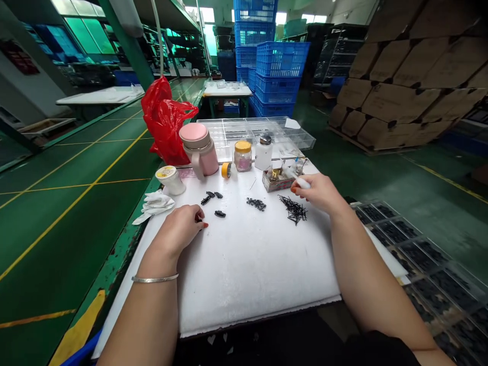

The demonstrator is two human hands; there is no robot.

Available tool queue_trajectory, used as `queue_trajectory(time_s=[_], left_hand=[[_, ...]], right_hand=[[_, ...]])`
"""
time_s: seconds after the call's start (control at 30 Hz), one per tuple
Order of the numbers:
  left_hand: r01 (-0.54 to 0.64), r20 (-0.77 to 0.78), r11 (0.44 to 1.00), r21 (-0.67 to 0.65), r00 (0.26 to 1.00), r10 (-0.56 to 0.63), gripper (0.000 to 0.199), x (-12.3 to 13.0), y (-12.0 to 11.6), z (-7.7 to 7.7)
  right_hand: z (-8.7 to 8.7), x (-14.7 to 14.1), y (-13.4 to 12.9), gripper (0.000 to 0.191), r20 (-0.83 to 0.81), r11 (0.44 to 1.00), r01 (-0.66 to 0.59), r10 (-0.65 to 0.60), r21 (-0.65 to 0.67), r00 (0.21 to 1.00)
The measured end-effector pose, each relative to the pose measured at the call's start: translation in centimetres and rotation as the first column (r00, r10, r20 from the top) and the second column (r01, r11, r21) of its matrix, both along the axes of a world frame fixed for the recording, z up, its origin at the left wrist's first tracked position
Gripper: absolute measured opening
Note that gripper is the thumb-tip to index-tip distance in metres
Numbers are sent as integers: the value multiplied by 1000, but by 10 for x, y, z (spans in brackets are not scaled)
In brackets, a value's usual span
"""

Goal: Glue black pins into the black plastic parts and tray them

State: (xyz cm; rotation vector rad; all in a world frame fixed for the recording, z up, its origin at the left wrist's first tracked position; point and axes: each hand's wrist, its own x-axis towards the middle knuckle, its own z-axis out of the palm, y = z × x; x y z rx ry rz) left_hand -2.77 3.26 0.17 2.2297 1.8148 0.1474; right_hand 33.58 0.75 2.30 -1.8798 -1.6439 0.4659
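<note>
My left hand (pixel 183 223) rests on the white padded tabletop (pixel 251 274) at the left, fingers pinched around a small black part that is mostly hidden. Several similar black parts (pixel 220 214) lie just beyond it. At the right, my right hand (pixel 318 192) is closed on a small white squeeze bottle (pixel 303 183), held tilted beside a small open box (pixel 271 186) of little bottles and tools. Below that hand spreads a heap of thin black pins (pixel 294 209). Between the hands is a pile of tiny dark rings (pixel 256 204).
Along the back stand a white tub (pixel 173 182), pink mug (pixel 208 155), yellow tape roll (pixel 226 170), yellow-lidded jar (pixel 243 156) and white bottle (pixel 263 153). White gloves (pixel 156 203) lie left, near a red bag (pixel 168 124). Divided trays (pixel 430 259) of black parts sit at right.
</note>
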Motion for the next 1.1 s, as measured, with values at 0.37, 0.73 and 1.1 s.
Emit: queue_trajectory(time_s=[0.37, 0.73, 1.1], left_hand=[[165, 756, 983, -80, 653, -48, 32, 27, -15, 4], [238, 977, 949, -206, 97, 188, 28, 51, -24, 4], [206, 975, 954, -219, -1, 224, 29, 53, -26, -1]], right_hand=[[-39, -26, 21, 15, 285, 999, 33, -26, -20, 958], [-45, -60, 16, 12, 206, 971, -224, 202, 86, 957], [-41, -56, 12, 6, 25, 979, -200, 199, 50, 980]])
